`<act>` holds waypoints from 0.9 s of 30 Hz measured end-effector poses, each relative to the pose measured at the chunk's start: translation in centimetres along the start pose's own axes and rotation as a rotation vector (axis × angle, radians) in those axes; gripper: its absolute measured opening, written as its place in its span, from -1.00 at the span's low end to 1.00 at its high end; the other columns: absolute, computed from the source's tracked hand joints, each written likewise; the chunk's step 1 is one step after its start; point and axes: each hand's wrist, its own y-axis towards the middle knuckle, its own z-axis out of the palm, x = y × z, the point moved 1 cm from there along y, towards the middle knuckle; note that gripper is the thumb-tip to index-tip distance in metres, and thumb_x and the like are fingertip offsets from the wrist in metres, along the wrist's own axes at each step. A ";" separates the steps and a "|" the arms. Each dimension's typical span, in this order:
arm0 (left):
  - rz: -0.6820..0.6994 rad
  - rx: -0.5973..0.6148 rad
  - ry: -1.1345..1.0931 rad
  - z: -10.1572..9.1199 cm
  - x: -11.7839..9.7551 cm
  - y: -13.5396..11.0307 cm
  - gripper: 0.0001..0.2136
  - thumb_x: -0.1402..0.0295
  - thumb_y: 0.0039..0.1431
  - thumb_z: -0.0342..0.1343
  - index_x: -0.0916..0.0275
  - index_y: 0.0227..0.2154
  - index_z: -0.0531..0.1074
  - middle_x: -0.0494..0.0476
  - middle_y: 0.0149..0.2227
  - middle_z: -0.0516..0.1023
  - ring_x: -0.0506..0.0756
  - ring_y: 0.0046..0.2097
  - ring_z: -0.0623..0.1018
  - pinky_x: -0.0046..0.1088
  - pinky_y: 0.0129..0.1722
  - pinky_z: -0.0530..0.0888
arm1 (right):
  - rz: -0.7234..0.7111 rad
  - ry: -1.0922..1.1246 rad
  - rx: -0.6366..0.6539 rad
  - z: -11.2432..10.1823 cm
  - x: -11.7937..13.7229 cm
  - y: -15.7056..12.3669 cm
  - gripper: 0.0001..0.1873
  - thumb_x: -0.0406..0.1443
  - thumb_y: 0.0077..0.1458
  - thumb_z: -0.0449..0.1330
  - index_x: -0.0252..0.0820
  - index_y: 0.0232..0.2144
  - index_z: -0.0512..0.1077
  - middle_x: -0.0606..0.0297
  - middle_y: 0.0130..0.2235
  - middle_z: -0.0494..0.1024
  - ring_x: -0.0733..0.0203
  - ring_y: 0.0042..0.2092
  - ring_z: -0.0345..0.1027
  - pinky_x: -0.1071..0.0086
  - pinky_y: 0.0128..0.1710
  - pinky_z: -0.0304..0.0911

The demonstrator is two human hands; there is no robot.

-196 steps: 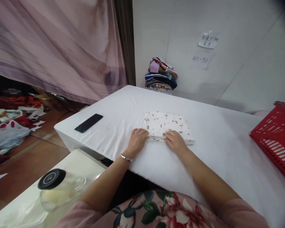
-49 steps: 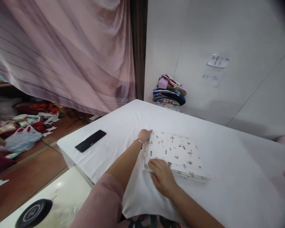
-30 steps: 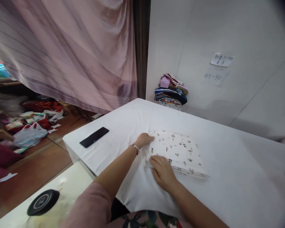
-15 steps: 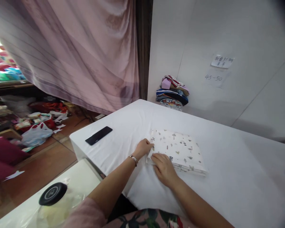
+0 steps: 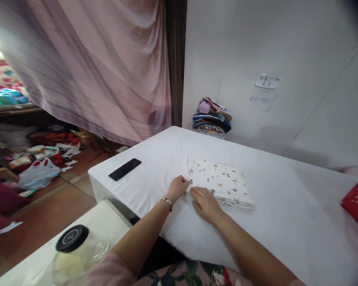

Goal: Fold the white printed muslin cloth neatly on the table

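My left hand pinches the cloth at its left edge. My right hand lays fingers over the near-left corner — gripping or not, I cannot tell.

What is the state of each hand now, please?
Left hand: curled at the left edge of the folded cloth; grip unclear.
Right hand: laid on its near-left corner; grip unclear.

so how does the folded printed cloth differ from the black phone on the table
The folded cloth is white with small printed motifs; the black phone is plain. The cloth is larger and layered, the phone a slim slab. The left hand and right hand touch the cloth; neither touches the phone. Both lie flat on the white-covered table.
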 end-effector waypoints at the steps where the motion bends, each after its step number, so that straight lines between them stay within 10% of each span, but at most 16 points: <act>1: -0.005 -0.004 0.001 -0.1 0.0 -0.1 -0.85 0.28 0.03 0.08 0.22 -0.55 0.30 0.04 -0.49 0.47 0.02 -0.42 0.43 -0.51 -0.45 0.25 | 0.004 -0.001 -0.009 -0.6 -0.4 -0.1 -0.57 -0.41 0.06 0.03 -0.22 0.02 0.31 0.12 0.01 0.42 0.08 0.04 0.24 0.14 0.03 0.17; 5: -0.039 0.021 -0.001 -0.5 -0.1 -0.8 -0.76 0.13 0.03 0.06 0.22 -0.44 0.33 0.08 -0.41 0.51 0.06 -0.37 0.46 -0.49 -0.44 0.26 | 0.240 -0.095 -0.092 -4.8 -4.7 -1.7 -0.61 -0.30 0.17 -0.07 -0.26 0.00 0.35 0.11 0.04 0.40 0.10 0.08 0.24 0.19 0.08 0.12; 12: 0.012 0.003 0.045 -0.2 -0.2 -2.3 -0.72 0.16 0.02 0.05 0.20 -0.25 0.32 0.14 -0.21 0.50 0.09 -0.24 0.48 -0.46 -0.32 0.31 | 1.179 -0.151 0.122 -11.1 -14.3 -5.9 -0.42 -0.14 0.13 -0.01 -0.32 0.15 0.18 0.03 0.08 0.37 0.00 0.08 0.25 0.23 0.05 0.14; 27: -0.036 0.045 0.209 -4.5 1.8 0.2 -0.65 0.14 -0.02 0.05 0.23 -0.20 0.38 0.18 -0.14 0.50 0.16 -0.15 0.48 -0.42 -0.27 0.34 | 1.009 -0.027 0.291 -9.0 -6.5 -10.1 -0.20 0.05 0.08 -0.02 -0.11 0.27 -0.12 0.11 -0.01 0.45 0.01 -0.04 0.36 0.26 -0.14 0.22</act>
